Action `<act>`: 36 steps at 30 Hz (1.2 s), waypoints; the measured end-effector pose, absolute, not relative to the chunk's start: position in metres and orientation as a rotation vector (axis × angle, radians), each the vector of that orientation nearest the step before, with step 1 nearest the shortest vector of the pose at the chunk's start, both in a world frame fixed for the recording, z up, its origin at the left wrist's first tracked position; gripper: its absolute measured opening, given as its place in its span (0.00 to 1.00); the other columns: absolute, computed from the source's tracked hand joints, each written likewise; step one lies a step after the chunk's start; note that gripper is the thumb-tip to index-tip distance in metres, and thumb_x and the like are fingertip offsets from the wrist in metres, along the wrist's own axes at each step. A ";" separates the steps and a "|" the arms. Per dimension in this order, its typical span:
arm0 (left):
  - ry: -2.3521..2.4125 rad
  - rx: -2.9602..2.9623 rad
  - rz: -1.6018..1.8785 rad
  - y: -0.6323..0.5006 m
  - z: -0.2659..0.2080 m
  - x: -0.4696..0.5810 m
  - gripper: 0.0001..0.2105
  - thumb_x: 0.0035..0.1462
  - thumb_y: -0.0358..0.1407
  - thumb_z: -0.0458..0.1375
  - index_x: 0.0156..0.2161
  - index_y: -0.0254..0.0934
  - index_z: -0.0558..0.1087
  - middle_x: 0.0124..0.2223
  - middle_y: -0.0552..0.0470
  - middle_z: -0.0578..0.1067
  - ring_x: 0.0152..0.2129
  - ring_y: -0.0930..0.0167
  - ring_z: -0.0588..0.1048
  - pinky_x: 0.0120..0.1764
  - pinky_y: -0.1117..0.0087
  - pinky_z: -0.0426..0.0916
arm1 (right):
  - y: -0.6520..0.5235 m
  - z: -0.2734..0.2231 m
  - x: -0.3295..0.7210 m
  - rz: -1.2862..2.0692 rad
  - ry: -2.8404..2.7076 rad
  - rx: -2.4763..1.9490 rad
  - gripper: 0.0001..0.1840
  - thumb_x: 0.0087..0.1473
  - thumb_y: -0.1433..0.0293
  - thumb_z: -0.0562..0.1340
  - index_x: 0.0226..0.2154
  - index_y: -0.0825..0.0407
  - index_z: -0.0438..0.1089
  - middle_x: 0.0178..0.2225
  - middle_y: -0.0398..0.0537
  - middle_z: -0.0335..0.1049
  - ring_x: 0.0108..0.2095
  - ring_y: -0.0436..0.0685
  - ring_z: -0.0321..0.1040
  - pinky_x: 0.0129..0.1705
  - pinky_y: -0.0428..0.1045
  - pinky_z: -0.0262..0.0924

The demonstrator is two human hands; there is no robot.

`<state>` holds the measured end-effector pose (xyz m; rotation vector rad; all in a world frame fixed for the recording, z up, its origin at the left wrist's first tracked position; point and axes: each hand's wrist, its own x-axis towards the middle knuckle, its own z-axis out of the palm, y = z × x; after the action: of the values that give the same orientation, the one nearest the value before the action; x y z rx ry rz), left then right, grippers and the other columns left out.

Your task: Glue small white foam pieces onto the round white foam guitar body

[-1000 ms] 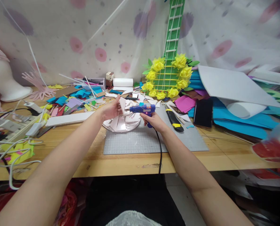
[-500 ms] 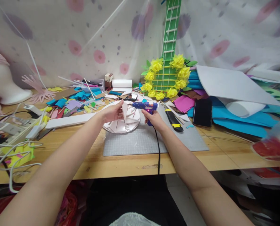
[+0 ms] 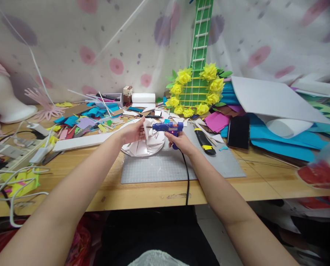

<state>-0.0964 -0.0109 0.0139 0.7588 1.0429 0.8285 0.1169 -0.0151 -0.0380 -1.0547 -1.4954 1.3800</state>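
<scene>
OK, R hand (image 3: 179, 139) grips blue glue gun (image 3: 168, 127) w/ red light (image 3: 173, 132); L hand (image 3: 134, 132) pinches thin upright wht pc (image 3: 147, 129).

Backdrop (image 3: 126, 40): pale, pink and purple floral print | Table (image 3: 112, 192): light wood | Floor (image 3: 211, 226): pale grey

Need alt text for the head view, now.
The right hand points a blue hot glue gun at a white piece held in the left hand, by a round white construction. Behind them, a green guitar model with yellow flowers stands on a cluttered wooden table.
</scene>
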 end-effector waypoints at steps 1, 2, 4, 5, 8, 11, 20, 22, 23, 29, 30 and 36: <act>1.043 0.756 0.830 -0.011 0.014 -0.097 0.18 0.55 0.49 0.53 0.31 0.33 0.71 0.28 0.48 0.74 0.24 0.72 0.73 0.29 0.72 0.69 | -0.016 -0.038 0.117 1.390 -1.501 -1.049 0.22 0.39 0.51 0.66 0.20 0.51 0.61 0.15 0.37 0.56 0.16 0.46 0.57 0.20 0.45 0.60; 1.042 0.754 0.832 -0.011 0.014 -0.098 0.18 0.55 0.50 0.53 0.31 0.33 0.71 0.28 0.48 0.74 0.24 0.73 0.73 0.29 0.72 0.69 | -0.017 -0.037 0.118 1.404 -1.500 -1.044 0.22 0.38 0.51 0.66 0.20 0.51 0.62 0.15 0.37 0.56 0.16 0.46 0.57 0.20 0.45 0.60; 1.043 0.752 0.840 -0.011 0.015 -0.100 0.18 0.55 0.50 0.53 0.31 0.34 0.71 0.29 0.48 0.74 0.25 0.73 0.73 0.30 0.72 0.69 | -0.019 -0.033 0.119 1.442 -1.474 -1.013 0.22 0.38 0.51 0.66 0.20 0.51 0.63 0.16 0.38 0.57 0.16 0.46 0.56 0.21 0.46 0.61; 1.048 0.757 0.844 -0.011 0.015 -0.102 0.18 0.54 0.50 0.53 0.31 0.34 0.70 0.30 0.48 0.74 0.25 0.73 0.73 0.29 0.73 0.68 | -0.020 -0.031 0.120 1.463 -1.455 -0.990 0.22 0.38 0.51 0.66 0.19 0.52 0.64 0.16 0.39 0.59 0.17 0.46 0.56 0.22 0.46 0.62; 1.084 0.806 0.879 -0.011 0.017 -0.106 0.18 0.54 0.51 0.54 0.32 0.35 0.70 0.30 0.49 0.74 0.24 0.74 0.72 0.29 0.73 0.67 | -0.020 -0.028 0.124 1.499 -1.367 -0.953 0.22 0.38 0.51 0.66 0.20 0.53 0.68 0.22 0.44 0.66 0.19 0.46 0.58 0.22 0.45 0.62; 1.197 0.959 0.931 -0.013 0.023 -0.112 0.17 0.54 0.50 0.55 0.31 0.36 0.69 0.28 0.51 0.72 0.23 0.74 0.70 0.29 0.72 0.66 | -0.014 -0.033 0.130 1.477 -1.241 -0.970 0.22 0.38 0.51 0.67 0.23 0.53 0.69 0.26 0.46 0.70 0.19 0.45 0.58 0.22 0.44 0.61; 1.979 1.793 0.503 -0.029 0.030 -0.103 0.18 0.38 0.49 0.66 0.22 0.38 0.67 0.28 0.46 0.71 0.40 0.55 0.70 0.40 0.65 0.61 | 0.005 -0.054 0.141 1.359 -1.020 -1.070 0.25 0.35 0.47 0.66 0.23 0.53 0.66 0.26 0.46 0.71 0.17 0.44 0.55 0.17 0.43 0.56; 2.086 1.889 0.434 -0.034 0.025 -0.096 0.18 0.40 0.49 0.65 0.27 0.38 0.69 0.37 0.42 0.73 0.45 0.52 0.68 0.45 0.62 0.60 | 0.005 -0.054 0.141 1.357 -1.011 -1.069 0.25 0.34 0.47 0.67 0.23 0.52 0.65 0.26 0.46 0.71 0.17 0.44 0.56 0.17 0.43 0.56; 2.117 1.921 0.424 -0.037 0.023 -0.092 0.18 0.41 0.50 0.64 0.30 0.38 0.70 0.41 0.40 0.73 0.47 0.52 0.67 0.46 0.61 0.59 | 0.004 -0.054 0.140 1.353 -1.018 -1.074 0.25 0.34 0.47 0.67 0.23 0.52 0.65 0.26 0.46 0.71 0.17 0.44 0.56 0.17 0.43 0.56; 2.156 1.955 0.371 -0.042 0.017 -0.081 0.22 0.44 0.54 0.61 0.37 0.38 0.70 0.47 0.37 0.71 0.50 0.52 0.65 0.48 0.60 0.58 | 0.003 -0.054 0.138 1.329 -1.051 -1.096 0.25 0.36 0.48 0.66 0.23 0.52 0.66 0.26 0.46 0.71 0.17 0.44 0.55 0.17 0.43 0.56; 2.148 1.929 0.386 -0.041 0.017 -0.080 0.22 0.43 0.53 0.61 0.36 0.37 0.70 0.46 0.37 0.71 0.50 0.51 0.65 0.48 0.60 0.58 | 0.003 -0.054 0.138 1.332 -1.046 -1.095 0.24 0.36 0.48 0.66 0.23 0.52 0.66 0.26 0.46 0.71 0.17 0.44 0.55 0.17 0.43 0.56; 2.139 1.676 0.447 -0.033 0.013 -0.085 0.22 0.36 0.55 0.64 0.27 0.37 0.67 0.40 0.35 0.74 0.49 0.46 0.65 0.43 0.60 0.60 | 0.001 -0.054 0.136 1.365 -1.027 -1.070 0.23 0.36 0.50 0.67 0.23 0.53 0.66 0.26 0.46 0.71 0.17 0.43 0.54 0.17 0.42 0.56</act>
<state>-0.0847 -0.0329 0.0133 1.6763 2.1390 0.4467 0.1365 0.0013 -0.0540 -1.0697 -1.0272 1.3650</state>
